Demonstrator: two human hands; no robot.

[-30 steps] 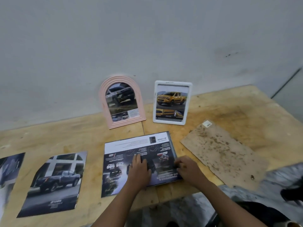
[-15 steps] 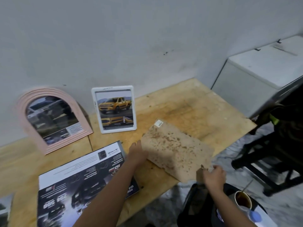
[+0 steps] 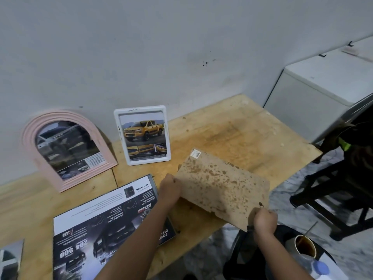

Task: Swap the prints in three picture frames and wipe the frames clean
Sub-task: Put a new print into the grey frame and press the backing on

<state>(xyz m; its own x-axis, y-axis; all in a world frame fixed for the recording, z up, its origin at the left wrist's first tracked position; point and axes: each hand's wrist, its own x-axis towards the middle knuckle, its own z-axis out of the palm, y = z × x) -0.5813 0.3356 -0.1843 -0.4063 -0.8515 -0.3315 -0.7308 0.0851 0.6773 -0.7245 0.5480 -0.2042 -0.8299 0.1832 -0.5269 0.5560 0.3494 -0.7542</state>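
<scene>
Backing board [image 3: 220, 190], tilted just above the bench [image 3: 232, 128], long axis running from hand to hand: left hand [image 3: 170, 187] grips its left short edge, right hand [image 3: 263, 219] pinches its near right corner. The large print [image 3: 105, 225] lies flat left of the board, nearest the left hand.

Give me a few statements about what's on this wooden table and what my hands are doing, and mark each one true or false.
1. The left hand and the right hand both grip the stained backing board. True.
2. The white frame holds a red car print. False: it shows a yellow pickup.
3. The large dark print lies on the table. True.
4. The pink arched frame lies flat. False: it stands leaning against the wall.
</scene>
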